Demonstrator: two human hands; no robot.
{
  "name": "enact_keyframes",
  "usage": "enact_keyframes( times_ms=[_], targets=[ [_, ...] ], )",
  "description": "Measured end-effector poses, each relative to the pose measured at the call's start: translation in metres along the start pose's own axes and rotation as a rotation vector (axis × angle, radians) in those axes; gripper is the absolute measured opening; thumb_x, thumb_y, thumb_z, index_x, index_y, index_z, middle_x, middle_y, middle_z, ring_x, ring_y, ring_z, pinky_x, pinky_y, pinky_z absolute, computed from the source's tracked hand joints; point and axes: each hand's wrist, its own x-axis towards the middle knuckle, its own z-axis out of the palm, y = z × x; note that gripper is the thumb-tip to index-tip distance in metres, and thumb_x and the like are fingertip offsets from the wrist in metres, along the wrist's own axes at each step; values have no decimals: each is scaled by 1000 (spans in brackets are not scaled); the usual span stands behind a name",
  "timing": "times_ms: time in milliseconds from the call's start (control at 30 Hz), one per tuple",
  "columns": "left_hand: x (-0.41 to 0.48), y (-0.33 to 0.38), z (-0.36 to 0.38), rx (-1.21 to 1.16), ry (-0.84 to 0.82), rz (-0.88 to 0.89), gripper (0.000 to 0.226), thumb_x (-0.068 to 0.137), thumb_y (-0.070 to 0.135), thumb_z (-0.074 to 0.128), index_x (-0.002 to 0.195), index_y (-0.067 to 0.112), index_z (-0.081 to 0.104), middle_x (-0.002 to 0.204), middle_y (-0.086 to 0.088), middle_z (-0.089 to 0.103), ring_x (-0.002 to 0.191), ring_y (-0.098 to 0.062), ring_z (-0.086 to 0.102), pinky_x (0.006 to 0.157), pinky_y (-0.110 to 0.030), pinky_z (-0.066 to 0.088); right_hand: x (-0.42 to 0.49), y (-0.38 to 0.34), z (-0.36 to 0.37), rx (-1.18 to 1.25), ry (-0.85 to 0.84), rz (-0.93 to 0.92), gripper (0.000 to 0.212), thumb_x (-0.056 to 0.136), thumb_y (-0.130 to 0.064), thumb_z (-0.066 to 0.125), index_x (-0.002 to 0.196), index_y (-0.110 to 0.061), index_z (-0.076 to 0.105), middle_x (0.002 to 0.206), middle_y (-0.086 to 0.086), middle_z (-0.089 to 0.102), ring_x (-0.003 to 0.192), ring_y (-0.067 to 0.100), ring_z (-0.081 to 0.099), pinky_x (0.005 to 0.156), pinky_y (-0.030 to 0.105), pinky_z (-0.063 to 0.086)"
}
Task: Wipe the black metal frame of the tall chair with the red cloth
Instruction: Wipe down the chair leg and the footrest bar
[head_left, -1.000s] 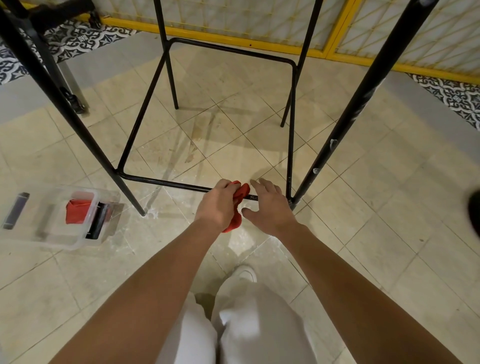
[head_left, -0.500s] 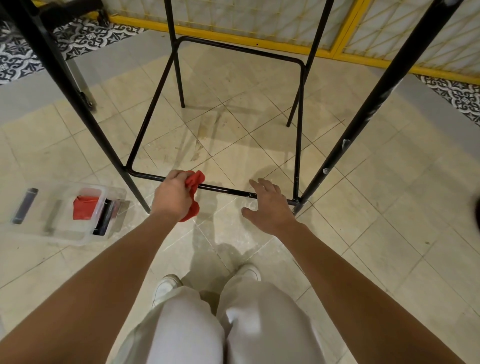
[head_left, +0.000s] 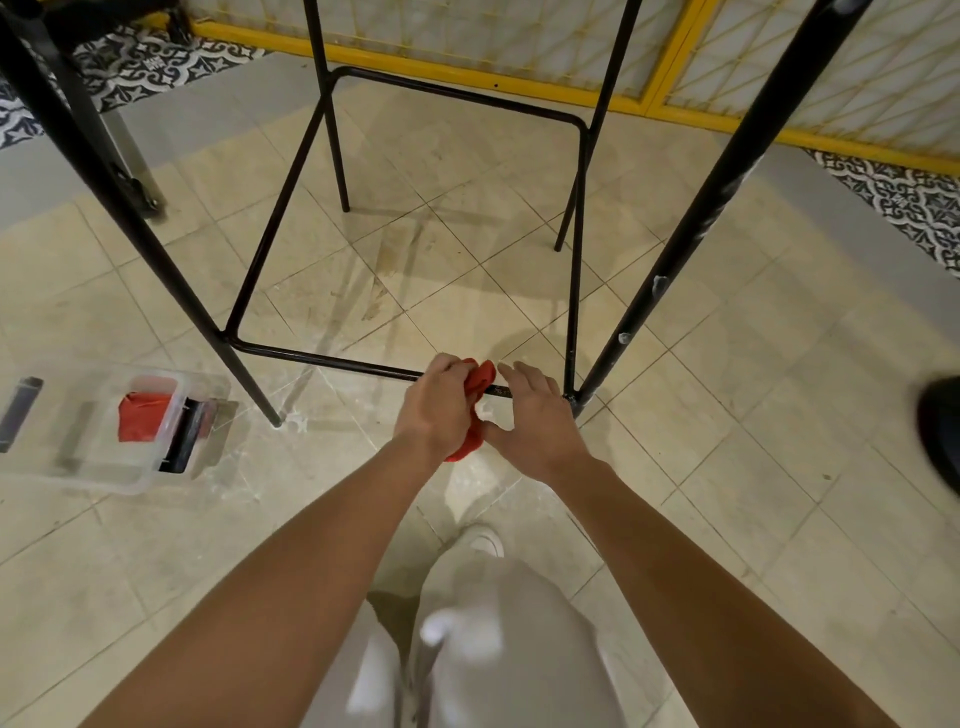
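Observation:
The tall chair's black metal frame (head_left: 322, 361) stands over the tiled floor, with four slanted legs and a low rectangular footrest ring. My left hand (head_left: 439, 405) is closed around the red cloth (head_left: 475, 395), which is wrapped on the near footrest bar toward its right end. The cloth hangs a little below the bar. My right hand (head_left: 535, 415) rests right beside it, fingers spread over the same bar, thumb touching the cloth. The near right leg (head_left: 691, 218) shows pale specks.
A clear plastic box (head_left: 111, 431) with a second red cloth and dark items lies on the floor at left. A yellow-framed lattice partition (head_left: 675, 47) runs along the back. Another dark stand leg (head_left: 124, 171) is at far left, a dark object (head_left: 940, 426) at the right edge.
My left hand slid the red cloth left along the near bar, then back right until it met my right hand. The right hand stayed near the bar's right corner.

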Motion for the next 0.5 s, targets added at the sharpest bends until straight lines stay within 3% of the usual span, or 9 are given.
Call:
enact_keyframes(
  times_ms=[100,233,500],
  targets=[
    [-3,1,7,-57,-4,27,36,94,14,49,129,19,54,114,15,50,95,-5,50,78,-8,33,-4,6,-1,32,41,-1,76,87,-32,60,148,-15,18,152,4,25,140,21,20,114,38,22],
    [-3,-6,-4,-3,26,45,49,83,6,64,130,17,57,126,0,54,108,-21,57,86,-19,41,-11,15,-6,53,55,-29,74,87,-27,60,148,-13,20,151,5,27,139,23,24,114,37,24],
    [-3,6,5,-49,178,-129,38,91,5,51,126,17,59,129,-2,52,110,-24,56,87,-26,41,-25,34,-13,65,59,-53,68,89,-26,57,147,-15,24,148,5,33,137,23,30,112,39,28]
  ],
)
